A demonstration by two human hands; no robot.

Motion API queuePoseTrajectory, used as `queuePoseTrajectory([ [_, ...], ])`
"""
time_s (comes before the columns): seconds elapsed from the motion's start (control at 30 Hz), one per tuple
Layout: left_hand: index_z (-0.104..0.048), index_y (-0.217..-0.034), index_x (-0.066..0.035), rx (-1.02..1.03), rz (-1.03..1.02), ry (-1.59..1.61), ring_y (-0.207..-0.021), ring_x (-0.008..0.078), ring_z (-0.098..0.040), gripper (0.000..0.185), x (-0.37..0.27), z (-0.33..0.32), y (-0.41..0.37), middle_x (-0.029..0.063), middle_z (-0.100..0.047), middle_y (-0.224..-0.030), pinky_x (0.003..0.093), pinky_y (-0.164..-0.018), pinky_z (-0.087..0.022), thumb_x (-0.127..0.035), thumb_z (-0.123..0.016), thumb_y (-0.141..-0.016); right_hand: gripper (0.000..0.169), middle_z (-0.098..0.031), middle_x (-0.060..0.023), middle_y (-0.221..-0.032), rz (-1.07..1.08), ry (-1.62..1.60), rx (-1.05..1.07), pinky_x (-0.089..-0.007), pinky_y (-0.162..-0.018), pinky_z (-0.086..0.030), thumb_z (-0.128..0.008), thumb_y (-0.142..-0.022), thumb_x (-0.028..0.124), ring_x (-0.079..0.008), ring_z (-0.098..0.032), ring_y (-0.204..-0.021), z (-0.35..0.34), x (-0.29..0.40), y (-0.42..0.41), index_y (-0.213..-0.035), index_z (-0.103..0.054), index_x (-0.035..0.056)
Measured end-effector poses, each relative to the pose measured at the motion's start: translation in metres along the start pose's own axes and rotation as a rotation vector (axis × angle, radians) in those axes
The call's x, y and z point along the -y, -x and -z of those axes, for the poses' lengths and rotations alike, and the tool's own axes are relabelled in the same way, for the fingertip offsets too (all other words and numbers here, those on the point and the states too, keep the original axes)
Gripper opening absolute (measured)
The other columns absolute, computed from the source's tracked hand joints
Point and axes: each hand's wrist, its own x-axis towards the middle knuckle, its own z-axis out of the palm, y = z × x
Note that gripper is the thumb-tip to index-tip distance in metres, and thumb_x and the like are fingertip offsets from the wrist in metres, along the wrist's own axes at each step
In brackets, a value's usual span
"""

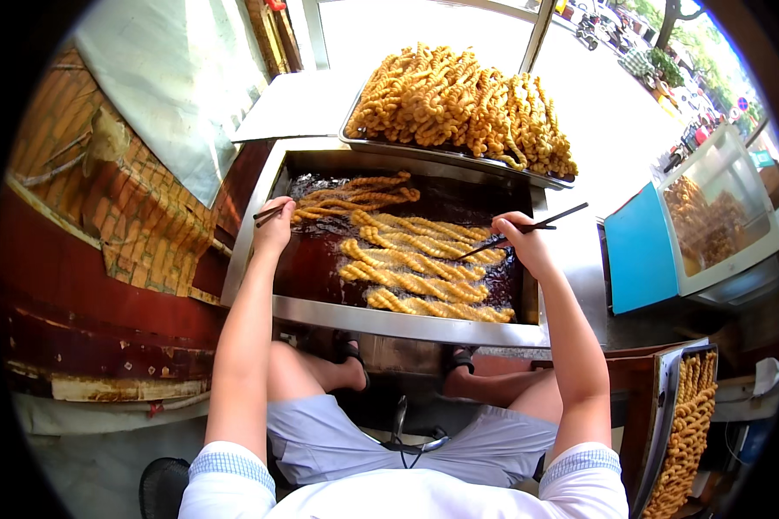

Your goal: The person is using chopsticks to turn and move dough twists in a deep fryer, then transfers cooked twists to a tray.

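A rectangular metal fryer (412,324) of dark oil (308,269) lies before me. Over its left edge, my left hand (275,226) grips a pair of dark chopsticks (267,213) beside several browner dough twists (357,198); my fist hides where those tips go. Over the right side, my right hand (524,241) grips another pair of dark chopsticks (570,212), which slant down left to the paler dough twists (422,282). Several of these paler twists float in bubbling oil, lying roughly side by side. Whether the right tips touch one is hard to tell.
Behind the fryer, a metal tray (389,150) bears a high heap of fried dough twists (454,104). To the right stands a blue-sided display case (639,250) with more twists inside. Another loaded tray (663,422) is at lower right. A brick-patterned covering (149,220) borders the left.
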Motion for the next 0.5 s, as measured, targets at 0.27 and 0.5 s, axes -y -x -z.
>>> queuePoseTrajectory([
  [0.27, -0.076, -0.107, -0.009, -0.04, 0.209, -0.028, -0.093, 0.039, -0.072, 0.025, -0.021, 0.032, 0.051, 0.018, -0.076, -0.096, 0.0471, -0.079, -0.056, -0.031, -0.067, -0.099, 0.018, -0.073, -0.0093, -0.109, 0.014, -0.05, -0.108, -0.0304, -0.082, -0.061, -0.063, -0.106, 0.014, -0.0191, -0.073, -0.103, 0.005, 0.026, 0.044, -0.112, -0.073, 0.0003],
  [0.5, -0.077, -0.102, -0.005, -0.05, 0.271, -0.038, -0.087, 0.041, -0.072, 0.028, -0.058, 0.07, 0.083, 0.0209, -0.074, -0.089, 0.0477, -0.076, -0.054, -0.032, -0.069, -0.099, 0.006, -0.073, -0.0084, -0.103, 0.138, 0.137, 0.123, -0.0293, -0.09, -0.053, -0.069, -0.098, 0.001, -0.0173, -0.066, -0.097, -0.029, 0.031, 0.091, -0.102, -0.073, -0.0026],
])
